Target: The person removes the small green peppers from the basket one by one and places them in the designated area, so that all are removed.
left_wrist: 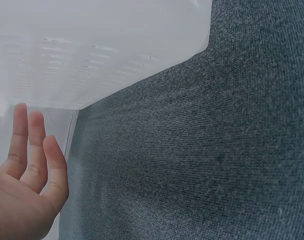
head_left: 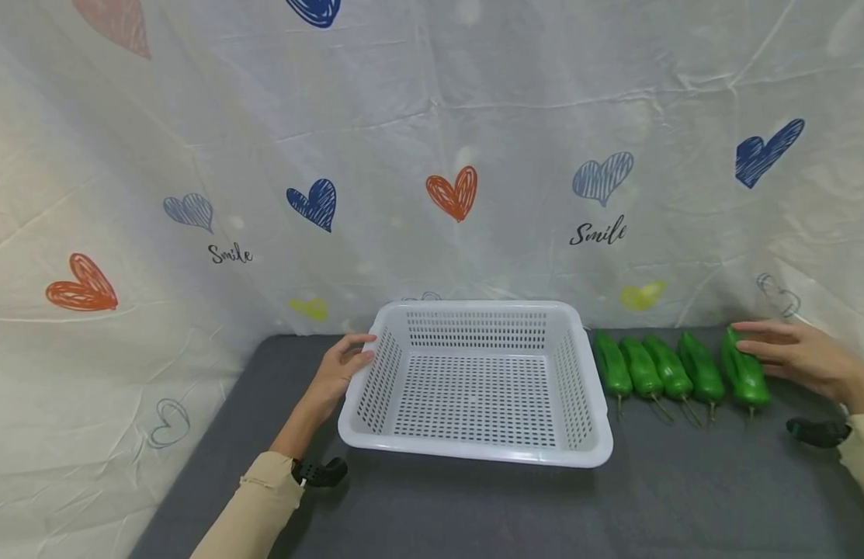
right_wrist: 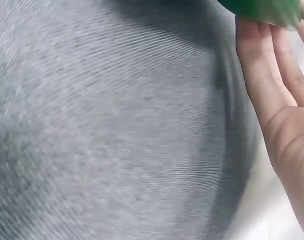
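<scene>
A white perforated plastic basket (head_left: 473, 456) stands in the middle of the grey table. My left hand (head_left: 339, 374) is at its left rim, the fingertips at the edge. In the left wrist view, three fingers of the left hand (left_wrist: 34, 175) extend loosely beside the basket's outer wall (left_wrist: 107, 45); the thumb is out of sight there. On the right, my right hand (head_left: 805, 361) pinches the rightmost green pepper (head_left: 744, 376) near its upper end. In the right wrist view, the fingers (right_wrist: 256, 65) reach against that pepper (right_wrist: 264, 10), only part of which shows.
Several more green peppers (head_left: 672, 373) lie in a row between the basket and the right hand, stems toward me. Behind the dark grey table (head_left: 473, 512) hangs a white sheet (head_left: 376, 116) printed with hearts. Dark bands sit on both wrists.
</scene>
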Motion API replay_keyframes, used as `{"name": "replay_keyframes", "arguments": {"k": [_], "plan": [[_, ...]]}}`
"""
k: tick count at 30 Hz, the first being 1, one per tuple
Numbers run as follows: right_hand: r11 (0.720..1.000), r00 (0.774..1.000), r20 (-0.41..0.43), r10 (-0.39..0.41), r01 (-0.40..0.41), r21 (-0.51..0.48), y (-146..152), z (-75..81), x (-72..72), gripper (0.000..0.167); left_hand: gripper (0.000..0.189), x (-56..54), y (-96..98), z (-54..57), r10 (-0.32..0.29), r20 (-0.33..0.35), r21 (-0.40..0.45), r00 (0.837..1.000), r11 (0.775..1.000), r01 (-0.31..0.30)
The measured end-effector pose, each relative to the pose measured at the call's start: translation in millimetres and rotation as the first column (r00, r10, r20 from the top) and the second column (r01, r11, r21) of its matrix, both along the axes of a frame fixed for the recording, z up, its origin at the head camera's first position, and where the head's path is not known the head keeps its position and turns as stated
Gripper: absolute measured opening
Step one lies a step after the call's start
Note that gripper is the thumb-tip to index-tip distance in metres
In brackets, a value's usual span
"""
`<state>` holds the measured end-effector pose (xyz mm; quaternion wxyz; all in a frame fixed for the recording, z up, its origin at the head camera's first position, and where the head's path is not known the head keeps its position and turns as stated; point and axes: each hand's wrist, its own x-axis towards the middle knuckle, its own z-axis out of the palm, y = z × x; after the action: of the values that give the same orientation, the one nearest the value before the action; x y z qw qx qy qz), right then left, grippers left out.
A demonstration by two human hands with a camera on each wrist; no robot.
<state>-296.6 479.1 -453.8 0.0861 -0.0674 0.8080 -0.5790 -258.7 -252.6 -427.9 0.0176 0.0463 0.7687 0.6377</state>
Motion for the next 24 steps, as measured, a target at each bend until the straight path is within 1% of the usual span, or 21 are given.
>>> {"name": "replay_keyframes", "arguments": {"k": [3,5,9,10,12,19,24], "plan": [[1.000,1.000,0.007,-0.011,0.011,-0.002,2.3,-6.3,0.7,0.038,0.041,-0.8,0.7,-1.0,-0.004,0.004,0.005,1.000,1.000,0.004],[1.000,1.000,0.003,-0.014,0.014,0.025,3.7,-10.1,0.8,0.039,0.042,-1.1,0.7,-1.1,-0.005,0.005,0.005,1.000,1.000,0.005],[0.996,1.000,-0.021,-0.016,0.018,0.088,4.0,-14.2,0.8,0.053,0.042,-1.5,-0.6,-1.4,-0.001,0.007,0.009,1.000,1.000,0.001],[0.996,1.000,-0.023,-0.013,0.016,0.093,3.0,-14.1,0.4,0.057,0.042,-1.3,-1.2,-1.3,0.000,0.007,0.008,1.000,1.000,0.000],[0.996,0.999,-0.029,-0.019,0.021,0.085,0.7,-13.4,-0.1,0.058,0.042,-1.0,-2.0,-1.4,0.003,0.007,0.009,1.000,1.000,-0.003],[0.998,0.997,-0.056,-0.057,0.059,0.028,-3.8,-11.5,-0.8,0.041,0.042,-0.1,-1.0,0.6,0.005,0.008,0.000,1.000,1.000,-0.005],[0.998,0.996,-0.062,-0.061,0.060,-0.025,-4.8,-10.2,1.5,0.031,0.043,0.7,0.3,0.4,0.012,0.013,-0.004,1.000,1.000,-0.012]]}}
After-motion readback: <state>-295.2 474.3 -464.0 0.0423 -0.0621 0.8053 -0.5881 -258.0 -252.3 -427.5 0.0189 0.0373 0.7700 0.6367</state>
